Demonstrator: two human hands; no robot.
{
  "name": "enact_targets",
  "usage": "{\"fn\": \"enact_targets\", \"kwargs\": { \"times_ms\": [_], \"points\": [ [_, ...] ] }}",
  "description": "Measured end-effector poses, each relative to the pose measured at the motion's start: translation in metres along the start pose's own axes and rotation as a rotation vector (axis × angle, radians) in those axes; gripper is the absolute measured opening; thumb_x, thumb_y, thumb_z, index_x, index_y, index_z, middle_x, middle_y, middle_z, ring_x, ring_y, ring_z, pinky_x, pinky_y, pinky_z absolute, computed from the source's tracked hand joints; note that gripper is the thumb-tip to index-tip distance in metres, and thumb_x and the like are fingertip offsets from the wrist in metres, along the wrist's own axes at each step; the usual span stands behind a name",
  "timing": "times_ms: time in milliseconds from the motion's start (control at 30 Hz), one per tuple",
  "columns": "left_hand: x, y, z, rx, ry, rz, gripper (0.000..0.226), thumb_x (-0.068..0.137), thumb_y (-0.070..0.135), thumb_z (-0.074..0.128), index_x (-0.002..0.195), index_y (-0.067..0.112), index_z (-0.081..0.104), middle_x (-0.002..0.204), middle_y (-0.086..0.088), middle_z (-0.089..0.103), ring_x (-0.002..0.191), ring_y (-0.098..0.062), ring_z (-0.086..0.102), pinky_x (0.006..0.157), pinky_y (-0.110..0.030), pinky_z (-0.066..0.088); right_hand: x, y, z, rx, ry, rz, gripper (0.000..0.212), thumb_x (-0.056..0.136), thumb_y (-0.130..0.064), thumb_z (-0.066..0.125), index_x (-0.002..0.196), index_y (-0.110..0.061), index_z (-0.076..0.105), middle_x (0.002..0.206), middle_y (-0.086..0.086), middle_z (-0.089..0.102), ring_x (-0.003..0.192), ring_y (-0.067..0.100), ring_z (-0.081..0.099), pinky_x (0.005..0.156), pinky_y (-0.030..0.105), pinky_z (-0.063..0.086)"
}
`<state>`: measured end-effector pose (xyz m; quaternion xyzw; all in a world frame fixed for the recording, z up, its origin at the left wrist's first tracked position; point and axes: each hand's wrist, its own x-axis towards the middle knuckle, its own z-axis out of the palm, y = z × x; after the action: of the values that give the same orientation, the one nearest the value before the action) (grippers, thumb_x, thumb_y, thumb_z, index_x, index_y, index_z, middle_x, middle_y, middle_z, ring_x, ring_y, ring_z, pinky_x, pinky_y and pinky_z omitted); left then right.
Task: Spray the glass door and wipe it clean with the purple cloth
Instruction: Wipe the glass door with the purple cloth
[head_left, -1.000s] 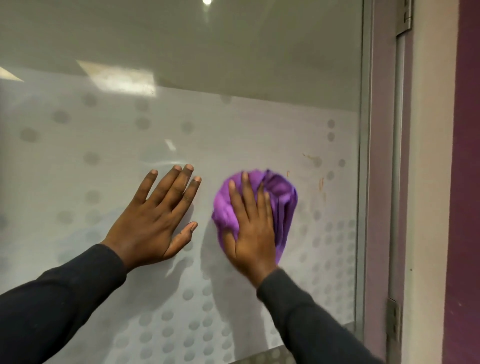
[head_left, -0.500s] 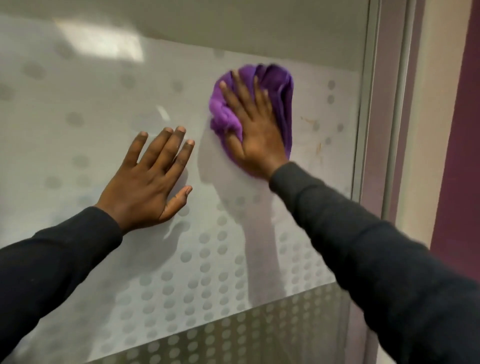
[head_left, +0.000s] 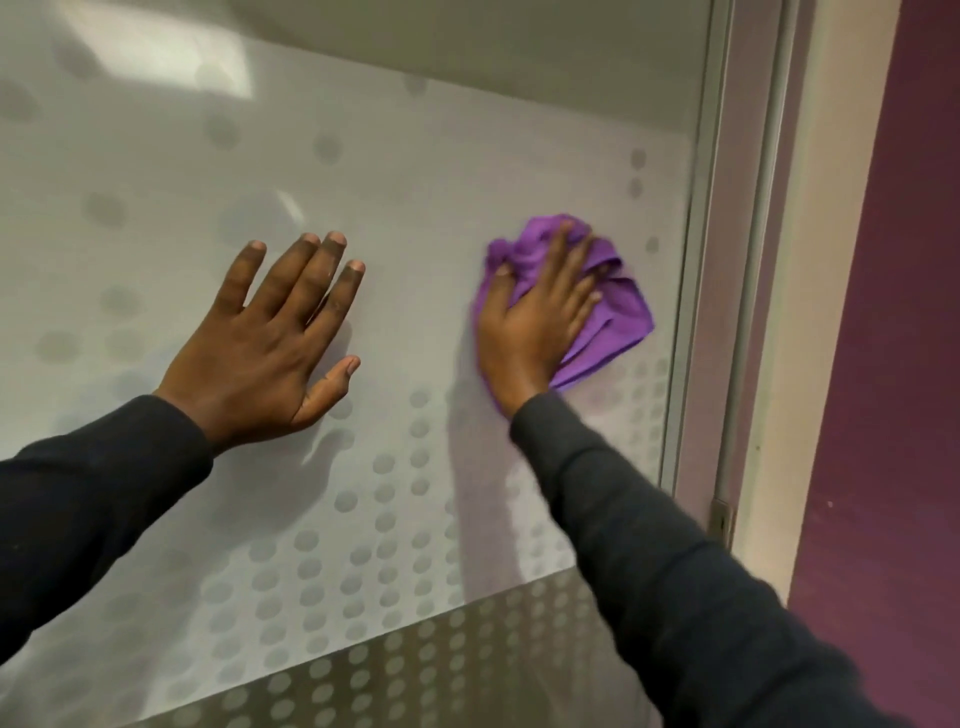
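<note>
The right hand (head_left: 535, 332) lies flat on the purple cloth (head_left: 610, 312) and presses it against the frosted glass door (head_left: 426, 218), close to the door's right edge and about midway up the visible pane. Its fingers (head_left: 563, 254) are spread over the bunched fabric rather than curled round it, so the cloth is pinned under the palm, with crumpled folds showing above the fingertips and a wider flap sticking out to the right and below the hand. The left hand (head_left: 275, 338) rests bare on the glass toward the middle of the door, well apart from the cloth, its fingers extended and slightly splayed, thumb out to the side, holding nothing. Both arms wear dark long sleeves (head_left: 675, 571) that reach in from the bottom corners. The frosted film carries rows of grey dots (head_left: 384, 519), sparse near the top and dense lower down, and a darker dotted band runs along the bottom edge. A pale metal frame (head_left: 701, 260) borders the door's right edge, with a small hinge (head_left: 723, 517) lower on it, and beyond it stands a cream jamb and a maroon wall (head_left: 893, 364). A bright reflection of a light sits near the door's top left corner.
</note>
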<state>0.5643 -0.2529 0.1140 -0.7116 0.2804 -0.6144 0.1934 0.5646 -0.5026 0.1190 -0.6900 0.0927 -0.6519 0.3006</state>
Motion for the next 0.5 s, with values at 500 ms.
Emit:
{"fn": "enact_targets", "kwargs": {
  "times_ms": [500],
  "points": [
    [0.0,0.001,0.002,-0.002,0.052,-0.012,0.08,0.099,0.053,0.029,0.16,0.003,0.019,0.167,-0.023,0.016,0.152,-0.04,0.023,0.121,-0.059,0.018,0.061,0.093,-0.019,-0.005,0.019,0.019,0.077,0.097,-0.058,0.031,0.163,-0.021,0.017,0.171,0.002,0.015,0.156,0.034,0.018,0.123,0.06,0.016]
  ]
}}
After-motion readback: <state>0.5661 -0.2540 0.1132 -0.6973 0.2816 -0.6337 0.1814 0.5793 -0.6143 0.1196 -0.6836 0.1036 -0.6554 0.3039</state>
